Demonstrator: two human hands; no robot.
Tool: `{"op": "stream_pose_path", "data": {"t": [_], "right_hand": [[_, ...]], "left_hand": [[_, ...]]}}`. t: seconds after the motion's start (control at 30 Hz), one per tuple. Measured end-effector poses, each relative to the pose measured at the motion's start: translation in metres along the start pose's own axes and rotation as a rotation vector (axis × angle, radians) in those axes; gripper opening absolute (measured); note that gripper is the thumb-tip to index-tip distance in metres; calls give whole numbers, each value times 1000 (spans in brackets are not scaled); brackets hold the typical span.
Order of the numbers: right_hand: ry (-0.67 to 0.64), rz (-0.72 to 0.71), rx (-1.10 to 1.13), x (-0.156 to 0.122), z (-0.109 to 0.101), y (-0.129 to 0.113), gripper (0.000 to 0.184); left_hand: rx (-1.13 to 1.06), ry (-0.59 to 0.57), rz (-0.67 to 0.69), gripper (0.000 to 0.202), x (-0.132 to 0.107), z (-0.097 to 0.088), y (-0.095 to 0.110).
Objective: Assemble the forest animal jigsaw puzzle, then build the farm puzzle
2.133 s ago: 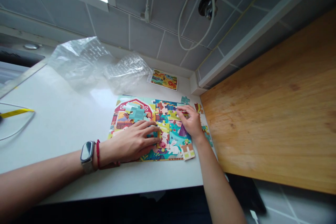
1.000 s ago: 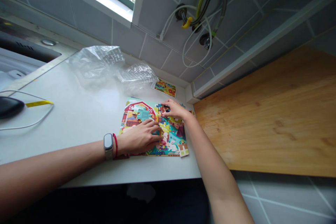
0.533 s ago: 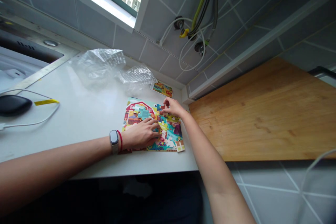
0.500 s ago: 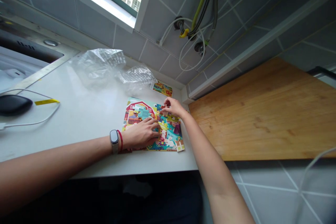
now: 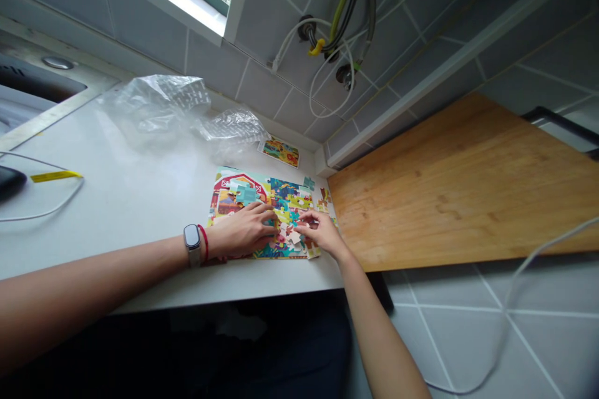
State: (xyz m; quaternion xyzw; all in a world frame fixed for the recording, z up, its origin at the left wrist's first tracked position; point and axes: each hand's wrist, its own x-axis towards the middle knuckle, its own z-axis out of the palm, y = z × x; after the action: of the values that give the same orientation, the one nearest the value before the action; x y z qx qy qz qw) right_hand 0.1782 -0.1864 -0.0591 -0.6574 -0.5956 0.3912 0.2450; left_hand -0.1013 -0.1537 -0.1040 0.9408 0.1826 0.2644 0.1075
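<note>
The person's left hand (image 5: 246,232) lies open and flat on the jigsaw puzzle (image 5: 285,190), maybe to keep it steady. The puzzle sits on the white counter (image 5: 116,199). The right hand (image 5: 322,234) curves over loose pieces (image 5: 292,237) on the puzzle, but I cannot tell if it grasps one.

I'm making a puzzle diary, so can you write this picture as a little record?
Left hand: lying on the jigsaw puzzle
Left wrist: a watch and a red bracelet
Right hand: touching pale puzzle pieces near the puzzle's front edge
Puzzle picture: a colourful farm with a red barn, with some pieces not fitted in
Under the puzzle: a white counter
Nearby: a small picture card, a clear plastic bag, a wooden board
</note>
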Motion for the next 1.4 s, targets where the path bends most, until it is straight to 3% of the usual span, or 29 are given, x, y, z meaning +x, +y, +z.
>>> {"op": "stream_pose_path", "data": {"t": [0.2, 0.67, 1.1, 1.27, 1.33, 1.4], "right_hand": [[7, -1, -129, 0, 0, 10, 36], [-23, 163, -161, -3, -2, 14, 30], [124, 0, -395, -5, -2, -6, 19], [241, -32, -378, -26, -20, -3, 18], [203, -25, -378, -42, -26, 3, 22], [95, -35, -384, -58, -28, 11, 37]], "left_hand": [[-34, 15, 15, 20, 0, -1, 0], [-45, 27, 19, 20, 0, 0, -1], [-48, 65, 25, 18, 0, 0, 0], [-41, 70, 18, 18, -1, 0, 0], [-33, 68, 14, 19, 0, 0, 0], [-24, 52, 11, 20, 0, 0, 0]]}}
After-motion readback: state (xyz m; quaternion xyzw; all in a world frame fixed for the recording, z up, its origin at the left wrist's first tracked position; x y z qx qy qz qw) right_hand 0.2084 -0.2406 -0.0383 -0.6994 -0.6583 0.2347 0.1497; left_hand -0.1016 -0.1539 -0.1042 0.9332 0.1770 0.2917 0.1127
